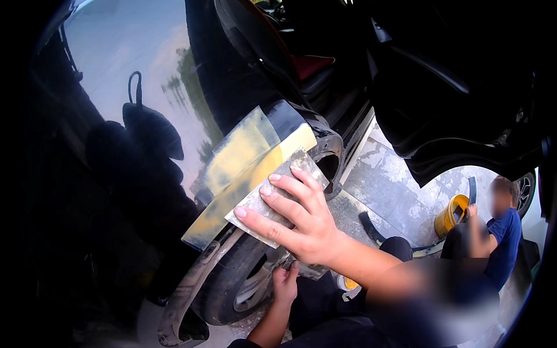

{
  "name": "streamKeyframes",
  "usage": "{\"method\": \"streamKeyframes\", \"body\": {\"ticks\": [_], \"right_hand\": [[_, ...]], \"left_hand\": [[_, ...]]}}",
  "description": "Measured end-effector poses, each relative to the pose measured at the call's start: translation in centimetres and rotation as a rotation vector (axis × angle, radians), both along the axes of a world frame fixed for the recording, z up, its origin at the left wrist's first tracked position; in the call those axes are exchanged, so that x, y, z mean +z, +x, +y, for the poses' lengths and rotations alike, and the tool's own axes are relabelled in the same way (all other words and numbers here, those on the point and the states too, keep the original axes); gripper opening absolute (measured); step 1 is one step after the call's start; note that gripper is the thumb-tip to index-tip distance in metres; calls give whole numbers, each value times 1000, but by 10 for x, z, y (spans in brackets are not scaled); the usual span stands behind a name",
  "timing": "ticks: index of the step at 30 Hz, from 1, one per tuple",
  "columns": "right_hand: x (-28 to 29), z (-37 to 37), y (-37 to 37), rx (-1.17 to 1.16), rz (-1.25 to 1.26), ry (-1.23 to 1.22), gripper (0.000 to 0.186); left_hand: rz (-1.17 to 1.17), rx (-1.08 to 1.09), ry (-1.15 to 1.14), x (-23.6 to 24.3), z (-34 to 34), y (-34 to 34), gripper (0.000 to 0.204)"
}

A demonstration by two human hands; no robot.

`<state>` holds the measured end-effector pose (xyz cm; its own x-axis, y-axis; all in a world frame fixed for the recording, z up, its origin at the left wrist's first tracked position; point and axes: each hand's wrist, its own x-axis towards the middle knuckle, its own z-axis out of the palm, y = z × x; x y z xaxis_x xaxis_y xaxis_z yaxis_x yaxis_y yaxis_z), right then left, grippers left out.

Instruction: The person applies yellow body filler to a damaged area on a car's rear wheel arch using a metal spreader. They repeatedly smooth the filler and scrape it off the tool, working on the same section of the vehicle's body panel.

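Above the black rubber tyre [216, 298], the right hand [308, 227] has fingers splayed flat on a scuffed grey rectangular plate [255, 203], long axis along the yellow-smeared strip [239, 189] beyond, left hand [284, 284]'s grip, can't tell.

My hands are bare, the right one [304, 223] and the left one [284, 283] alike. The fingers of my right hand are long and fairly slim, with short, rounded nails. Both my forearms are uncovered too. Dark, nearly black cloth [316, 304] covers my lap and legs, its folds hard to make out, and an edge of equally dark clothing shows beside my left forearm. Toward my right shoulder everything blurs, so I can only tell that a dark, bluish garment is there.
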<state>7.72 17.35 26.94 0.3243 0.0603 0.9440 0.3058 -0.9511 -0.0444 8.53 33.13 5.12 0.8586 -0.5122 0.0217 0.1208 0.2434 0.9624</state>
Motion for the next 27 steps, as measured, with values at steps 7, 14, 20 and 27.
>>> {"method": "streamKeyframes", "body": {"ticks": [7, 14, 20, 27], "right_hand": [[-6, -2, -11, -2, 66, 3, 45], [23, -48, -25, -36, 3, 44, 47], [57, -83, -7, -27, -44, -72, 43], [75, -89, 11, 32, -54, -137, 44]], "left_hand": [[-10, -15, -57, 6, 0, -5, 9], [8, -72, -79, -18, 4, -3, 11], [49, -59, -65, -23, 5, -2, 13], [54, -29, -60, -16, -2, -2, 13]]}}
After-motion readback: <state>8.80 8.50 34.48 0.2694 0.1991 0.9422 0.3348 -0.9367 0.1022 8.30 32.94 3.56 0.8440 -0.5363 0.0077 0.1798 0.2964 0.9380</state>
